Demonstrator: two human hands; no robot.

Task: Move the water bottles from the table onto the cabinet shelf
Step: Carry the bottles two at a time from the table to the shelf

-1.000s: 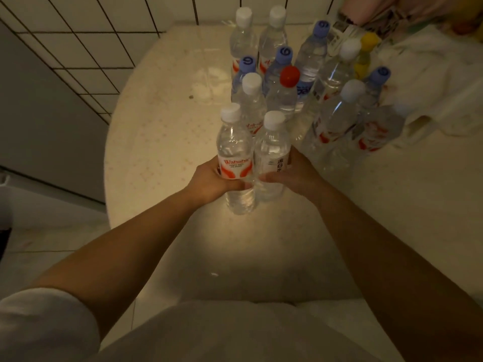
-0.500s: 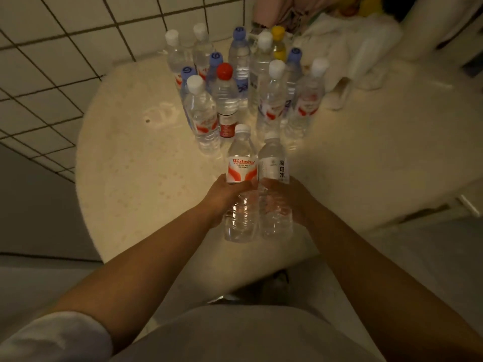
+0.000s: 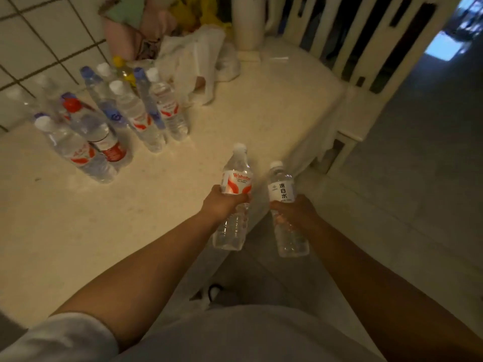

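1. Water bottles in hand: two are lifted clear of the tabletop and sit at centre frame, over its near edge and the floor.
2. Left hand is wrapped round the middle of the red-labelled bottle; right hand is wrapped round the white-labelled bottle. Both bottles are upright, capped and apart from each other.
3. Both look full of clear water.
4. The remaining bottles stand clustered at the left of the frame, near the tiled wall, all capped and seemingly full.
5. Judged step: carrying this pair away from the tabletop. No cabinet shelf is plainly in view, so the next move calls for turning to find it and setting both down upright.
6. A white plastic bag lies crumpled at upper centre; its contents cannot be made out.
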